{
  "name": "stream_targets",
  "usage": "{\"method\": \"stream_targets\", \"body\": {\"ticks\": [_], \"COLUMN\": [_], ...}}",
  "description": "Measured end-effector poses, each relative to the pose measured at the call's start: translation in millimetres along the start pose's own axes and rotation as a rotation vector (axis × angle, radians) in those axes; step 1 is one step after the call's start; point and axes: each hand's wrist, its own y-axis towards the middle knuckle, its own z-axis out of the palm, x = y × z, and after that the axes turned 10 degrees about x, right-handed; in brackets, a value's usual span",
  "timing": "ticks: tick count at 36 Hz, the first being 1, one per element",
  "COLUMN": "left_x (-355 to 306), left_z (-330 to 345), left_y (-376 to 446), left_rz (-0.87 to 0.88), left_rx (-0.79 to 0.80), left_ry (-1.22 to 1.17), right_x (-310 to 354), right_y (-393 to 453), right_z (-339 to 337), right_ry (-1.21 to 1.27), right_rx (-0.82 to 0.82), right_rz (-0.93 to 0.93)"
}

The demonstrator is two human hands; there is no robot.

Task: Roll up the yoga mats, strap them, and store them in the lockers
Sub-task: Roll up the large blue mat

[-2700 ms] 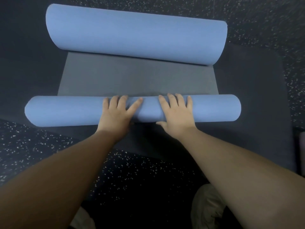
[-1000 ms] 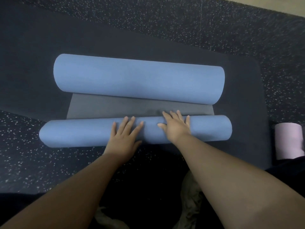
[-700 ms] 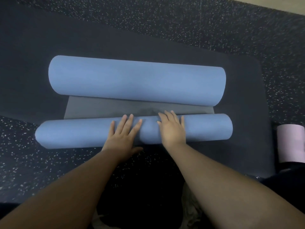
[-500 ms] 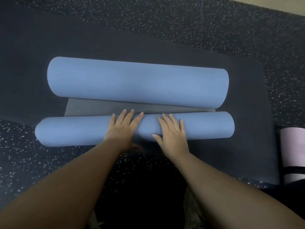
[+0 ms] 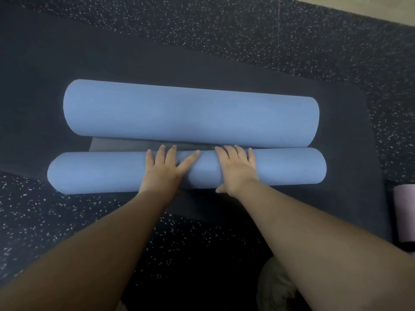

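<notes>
Both hands, left (image 5: 162, 170) and right (image 5: 238, 170), flat and open atop the near blue roll (image 5: 101, 172), holding nothing, pressing to keep it tight against the far curl (image 5: 190, 115) just beyond fingertips.

Blue yoga mat (image 5: 190, 117) with grey underside, dark navy mat (image 5: 350, 153), white-speckled black floor (image 5: 224, 30), pale pink roll (image 5: 405, 212).

Bare arms, light trousers

Both forearms are bare, no sleeves, watches or bands on them. The left hand (image 5: 162, 173) and right hand (image 5: 238, 171) carry no rings or gloves. Pale beige trousers (image 5: 275, 290) show at the lower edge of the frame.
</notes>
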Motion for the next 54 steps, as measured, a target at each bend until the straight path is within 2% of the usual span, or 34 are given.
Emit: {"method": "stream_targets", "body": {"ticks": [3, 7, 11, 14, 16, 19, 22, 24, 26, 30, 35, 42, 49, 54], "left_x": [6, 10, 7, -2, -6, -11, -17, -19, -21, -17, -9, -4, 2, 7], "left_z": [-7, -2, -1, -6, -6, -3, 12, 15, 8, -1, -7, -10, -13, -19], "left_y": [7, 3, -15, -32, -44, -65, -79, -85, -87, -81, -76, -62, -50, -41], "left_rz": [0.059, 0.138, 0.142, 0.108, 0.127, 0.154, 0.191, 0.196, 0.181, 0.144, 0.044, -0.079, -0.12, -0.112], "left_rx": [-0.011, -0.109, -0.076, 0.0, 0.073, 0.077, -0.083, -0.078, -0.022, 0.216, 0.289, 0.283, 0.313, 0.274], "left_ry": [-0.046, -0.118, -0.121, -0.103, -0.018, -0.047, -0.134, -0.156, -0.151, -0.111, -0.246, -0.33, -0.333, -0.291], "right_x": [-2, -4, -2, -1, -1, -3, -3, 1, 4, 7, 3, 4, 3, 0], "right_y": [1, -10, -25, -39, -49, -56, -60, -70, -81, -91, -93, -81, -65, -52], "right_z": [-5, -2, 7, 7, 3, -12, -16, -10, -3, 8, 15, 15, 15, 10], "right_ry": [-0.027, -0.038, -0.012, -0.017, 0.023, 0.159, 0.127, 0.051, 0.066, 0.105, 0.065, 0.077, 0.081, 0.076], "right_rx": [-0.023, -0.042, -0.018, 0.037, 0.131, 0.268, 0.182, 0.136, 0.157, 0.275, 0.294, 0.251, 0.206, 0.191], "right_rz": [-0.009, -0.019, -0.011, -0.033, -0.067, -0.056, -0.007, 0.014, 0.005, -0.029, -0.046, -0.049, -0.041, -0.057]}}
